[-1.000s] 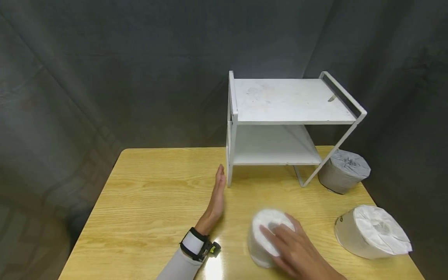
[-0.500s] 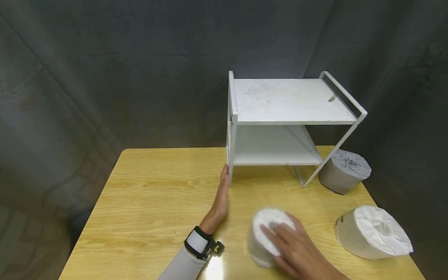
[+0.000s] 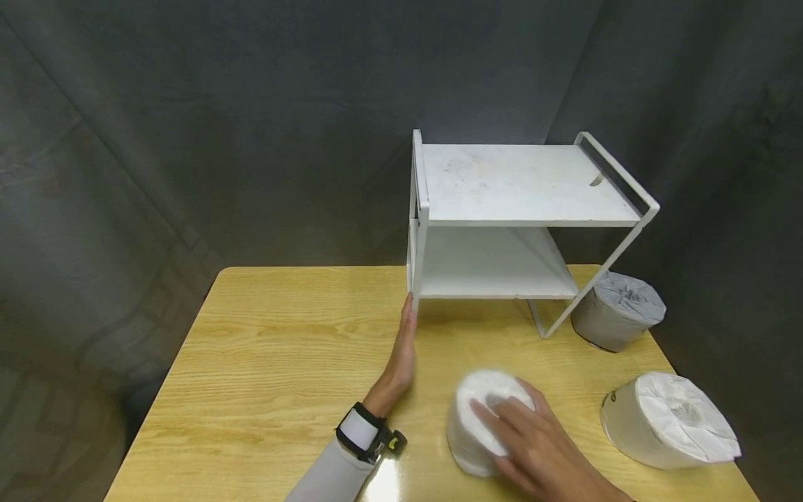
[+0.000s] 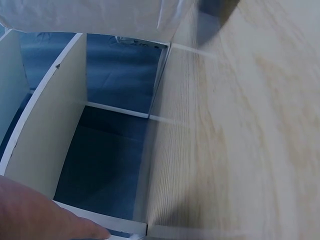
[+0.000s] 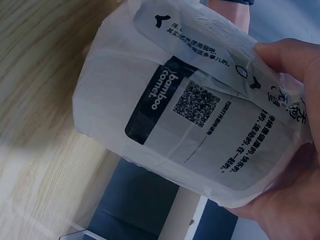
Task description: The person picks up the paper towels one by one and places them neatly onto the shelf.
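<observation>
My right hand point(image 3: 542, 446) grips a white paper-wrapped toilet roll point(image 3: 469, 432) from above and the right side, over the front of the wooden table. In the right wrist view, the wrapper of the toilet roll point(image 5: 145, 105) shows black print and a square code, with thumb and fingers spread around one end. My left hand point(image 3: 396, 362) is held edge-on with straight fingers, its fingertips right at the front left leg of a white two-tier shelf rack point(image 3: 502, 262). Part of the left hand point(image 4: 40, 215) shows low in the left wrist view, overlapping the rack.
A second wrapped roll point(image 3: 665, 425) lies at the table's right edge. Behind it, a greyer wrapped roll point(image 3: 617, 314) stands beside the rack's right leg. The wooden table point(image 3: 282, 348) extends to the left, and dark cloth point(image 3: 282, 139) hangs behind and at both sides.
My left hand has moved right and slightly forward, up to the rack's front left leg. The right hand and the roll it holds stay nearly in place.
</observation>
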`<state>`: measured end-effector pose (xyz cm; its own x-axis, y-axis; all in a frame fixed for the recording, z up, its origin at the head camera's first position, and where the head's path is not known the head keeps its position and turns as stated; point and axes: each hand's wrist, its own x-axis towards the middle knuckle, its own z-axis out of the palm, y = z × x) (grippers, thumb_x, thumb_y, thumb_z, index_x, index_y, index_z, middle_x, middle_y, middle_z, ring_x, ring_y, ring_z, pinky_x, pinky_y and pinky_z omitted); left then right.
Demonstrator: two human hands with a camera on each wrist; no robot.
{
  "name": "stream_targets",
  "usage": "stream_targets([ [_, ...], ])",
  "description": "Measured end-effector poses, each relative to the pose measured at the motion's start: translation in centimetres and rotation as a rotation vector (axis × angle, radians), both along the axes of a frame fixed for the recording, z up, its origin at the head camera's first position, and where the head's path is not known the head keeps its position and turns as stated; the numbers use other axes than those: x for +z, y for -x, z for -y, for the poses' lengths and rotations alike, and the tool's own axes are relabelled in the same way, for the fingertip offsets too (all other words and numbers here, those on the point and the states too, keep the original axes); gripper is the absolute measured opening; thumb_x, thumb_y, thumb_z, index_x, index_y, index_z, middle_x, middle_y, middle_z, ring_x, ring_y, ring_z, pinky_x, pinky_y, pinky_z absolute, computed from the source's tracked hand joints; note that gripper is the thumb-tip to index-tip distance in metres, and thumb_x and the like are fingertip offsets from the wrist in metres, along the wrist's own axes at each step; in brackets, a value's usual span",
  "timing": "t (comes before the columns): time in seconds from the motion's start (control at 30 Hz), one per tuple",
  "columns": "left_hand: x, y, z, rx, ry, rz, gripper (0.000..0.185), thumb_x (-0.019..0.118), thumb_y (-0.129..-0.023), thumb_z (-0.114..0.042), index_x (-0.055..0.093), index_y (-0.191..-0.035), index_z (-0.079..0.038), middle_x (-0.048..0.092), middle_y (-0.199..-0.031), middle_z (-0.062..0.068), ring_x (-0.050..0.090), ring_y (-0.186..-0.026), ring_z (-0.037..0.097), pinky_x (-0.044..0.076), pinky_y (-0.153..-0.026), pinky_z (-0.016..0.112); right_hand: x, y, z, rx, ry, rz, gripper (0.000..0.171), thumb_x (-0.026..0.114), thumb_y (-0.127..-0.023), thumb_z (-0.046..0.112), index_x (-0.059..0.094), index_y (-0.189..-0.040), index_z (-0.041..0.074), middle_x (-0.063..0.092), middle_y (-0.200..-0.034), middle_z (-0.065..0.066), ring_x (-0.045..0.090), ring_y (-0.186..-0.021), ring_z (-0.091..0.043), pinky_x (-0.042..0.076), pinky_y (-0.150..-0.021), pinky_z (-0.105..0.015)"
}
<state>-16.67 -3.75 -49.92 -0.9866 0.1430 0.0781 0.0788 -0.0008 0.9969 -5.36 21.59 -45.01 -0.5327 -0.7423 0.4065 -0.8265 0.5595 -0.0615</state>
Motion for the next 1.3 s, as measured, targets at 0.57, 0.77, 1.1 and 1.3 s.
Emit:
stream_targets([
  [0.57, 0.2, 0.9, -0.3, 0.038, 0.009, 0.0, 0.068, 0.006, -0.115, -0.049, 0.0, -0.171, -0.011, 0.001, -0.178, 0.015, 0.003, -0.164, 0.034, 0.006, -0.131, 0.059, 0.8, 0.3, -0.1, 0.018, 0.027, -0.042, 0.063, 0.041, -0.113, 0.048, 0.056, -0.15, -0.001, 0.069, -0.126, -0.008, 0.063, -0.117, -0.024, 0.006, -0.133, -0.047],
  [0.77, 0.2, 1.3, -0.3, 0.054, 0.02, 0.014, 0.068, 0.004, -0.115, -0.046, -0.001, -0.171, -0.008, 0.0, -0.178, 0.017, 0.003, -0.164, 0.036, 0.005, -0.131, 0.059, 1.4, 0.5, -0.2, 0.001, 0.015, -0.054, 0.063, 0.037, -0.114, 0.048, 0.058, -0.148, -0.001, 0.069, -0.125, -0.007, 0.064, -0.117, -0.023, 0.01, -0.132, -0.047],
  [1.1, 0.0, 2.2, -0.6, 0.058, -0.012, 0.027, 0.068, 0.004, -0.115, -0.047, -0.004, -0.17, -0.008, -0.002, -0.178, 0.015, 0.001, -0.164, 0.033, 0.004, -0.131, 0.058, 2.8, 0.8, -0.5, -0.002, 0.007, -0.055, 0.062, 0.036, -0.115, 0.048, 0.056, -0.151, 0.002, 0.067, -0.125, -0.006, 0.063, -0.116, -0.023, 0.01, -0.132, -0.048],
  [1.3, 0.0, 2.5, -0.8, 0.072, 0.007, 0.03, 0.069, 0.006, -0.116, -0.047, -0.002, -0.17, -0.005, -0.001, -0.178, 0.016, 0.003, -0.164, 0.034, 0.006, -0.131, 0.057, 3.9, 1.3, -0.8, 0.016, 0.03, -0.105, 0.06, 0.037, -0.114, 0.045, 0.059, -0.147, 0.0, 0.066, -0.117, -0.001, 0.063, -0.107, -0.02, 0.013, -0.132, -0.048],
])
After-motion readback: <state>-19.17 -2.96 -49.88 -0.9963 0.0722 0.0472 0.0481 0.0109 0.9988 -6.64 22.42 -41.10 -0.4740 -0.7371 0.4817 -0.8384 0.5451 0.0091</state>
